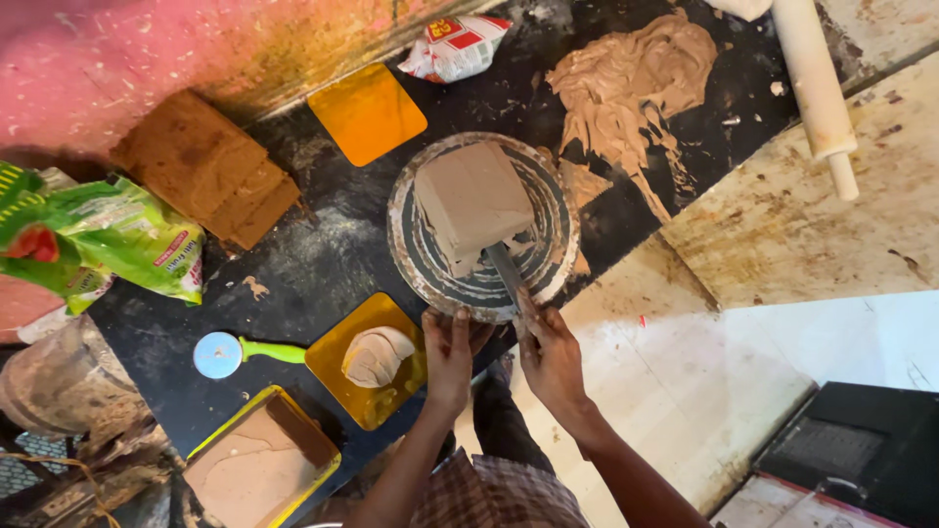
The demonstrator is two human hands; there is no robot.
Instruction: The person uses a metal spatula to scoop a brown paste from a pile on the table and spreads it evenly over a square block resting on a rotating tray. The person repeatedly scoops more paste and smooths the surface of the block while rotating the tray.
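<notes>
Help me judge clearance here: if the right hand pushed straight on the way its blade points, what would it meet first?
The right hand aims its blade at the square frosted cake on the turntable; the tip seems already at the cake's near edge.

Square frosted cake [472, 200] on turntable [430, 269], spatula [506, 271] w/ it

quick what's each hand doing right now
Left hand: open, fingers resting on the near rim of the round turntable, holding nothing.
Right hand: closed on a palette knife, blade against the frosted square cake.
</notes>
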